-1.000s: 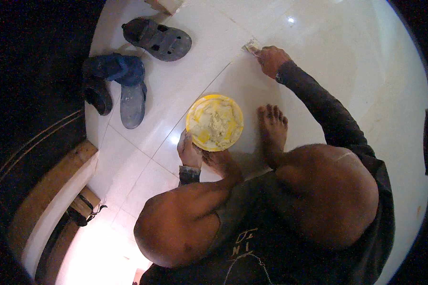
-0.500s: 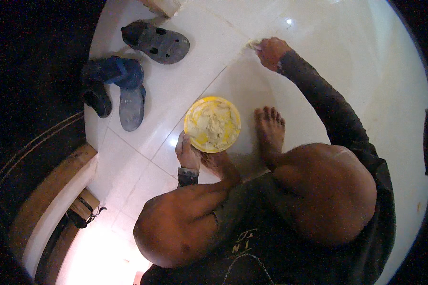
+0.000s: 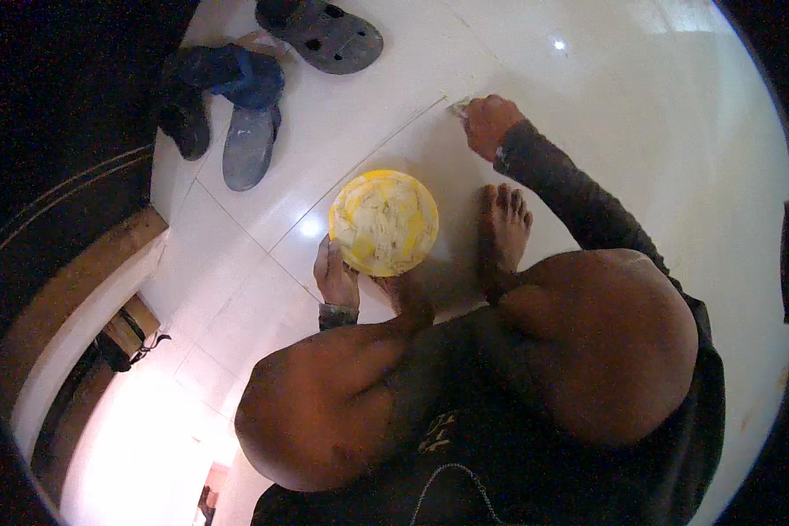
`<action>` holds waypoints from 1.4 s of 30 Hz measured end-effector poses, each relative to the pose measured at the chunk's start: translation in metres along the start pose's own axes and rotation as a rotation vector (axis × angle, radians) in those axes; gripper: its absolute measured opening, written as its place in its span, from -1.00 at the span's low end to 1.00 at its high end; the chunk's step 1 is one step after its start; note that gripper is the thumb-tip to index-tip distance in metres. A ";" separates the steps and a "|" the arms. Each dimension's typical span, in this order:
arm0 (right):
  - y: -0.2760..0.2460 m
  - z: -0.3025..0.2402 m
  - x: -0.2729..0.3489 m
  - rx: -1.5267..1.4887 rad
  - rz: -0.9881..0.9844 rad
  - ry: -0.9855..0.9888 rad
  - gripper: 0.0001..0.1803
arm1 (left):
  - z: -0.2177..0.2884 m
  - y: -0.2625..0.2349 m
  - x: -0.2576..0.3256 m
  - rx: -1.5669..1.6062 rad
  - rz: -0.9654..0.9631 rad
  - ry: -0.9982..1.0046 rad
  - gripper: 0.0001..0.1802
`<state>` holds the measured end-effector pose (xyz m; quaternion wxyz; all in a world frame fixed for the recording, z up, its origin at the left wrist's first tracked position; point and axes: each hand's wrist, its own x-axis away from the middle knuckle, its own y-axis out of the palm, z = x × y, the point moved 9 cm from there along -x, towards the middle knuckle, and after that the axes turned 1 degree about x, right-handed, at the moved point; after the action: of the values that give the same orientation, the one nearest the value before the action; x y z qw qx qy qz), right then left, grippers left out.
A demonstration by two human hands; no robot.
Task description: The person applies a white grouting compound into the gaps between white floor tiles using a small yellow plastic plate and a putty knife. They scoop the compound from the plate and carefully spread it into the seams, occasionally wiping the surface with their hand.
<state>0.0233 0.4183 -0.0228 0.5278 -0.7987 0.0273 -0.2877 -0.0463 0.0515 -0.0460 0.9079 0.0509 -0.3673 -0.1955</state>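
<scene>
My left hand [image 3: 336,276] grips the lower left rim of a round yellow dish [image 3: 384,223] smeared with pale, cream-coloured paste. Its fingers go partly behind the dish, which hides them. The dish is just above my left foot. Farther forward and to the right, my right hand [image 3: 491,125] is closed low at the floor, near a tile joint. A small pale piece [image 3: 458,108] sticks out from its fingertips, too small to name. Crumbs of paste lie on the tiles beside it.
Light glossy tiles [image 3: 307,175] make up the floor. Far left lie a grey clog [image 3: 333,37], a grey slipper [image 3: 249,149], a blue slipper [image 3: 228,74] and a dark shoe [image 3: 184,127]. A wooden-edged ledge [image 3: 88,289] runs along the left. My right foot [image 3: 505,228] stands between the dish and my right arm.
My right hand has come slightly nearer along the joint, still closed. The paste in the dish, heaped before, now looks flatter. The whole view has shifted, moving the footwear upward in the picture.
</scene>
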 end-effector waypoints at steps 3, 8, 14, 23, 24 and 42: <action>0.026 -0.003 -0.023 0.013 -0.029 -0.077 -0.73 | 0.002 0.002 -0.001 -0.081 0.029 0.056 -0.57; 0.015 0.002 -0.034 -0.062 0.023 -0.046 -0.64 | 0.012 -0.004 -0.014 -0.230 -0.012 0.148 -0.57; 0.044 -0.014 -0.040 -0.038 0.011 -0.062 -0.53 | 0.018 -0.002 -0.028 -0.392 0.014 0.266 -0.54; 0.046 0.002 -0.062 0.026 0.074 -0.049 -0.66 | 0.025 0.008 -0.046 -0.329 0.026 0.256 -0.57; 0.042 0.000 -0.060 0.052 0.049 -0.073 -0.69 | 0.021 0.003 -0.045 -0.315 0.033 0.260 -0.57; -0.034 0.036 -0.055 0.139 0.049 0.068 -0.61 | 0.040 0.004 -0.063 -0.354 -0.045 0.366 -0.55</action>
<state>-0.0139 0.4819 -0.0273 0.5877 -0.7489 0.0449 -0.3029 -0.1140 0.0820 -0.0564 0.9494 -0.0663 -0.1555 -0.2646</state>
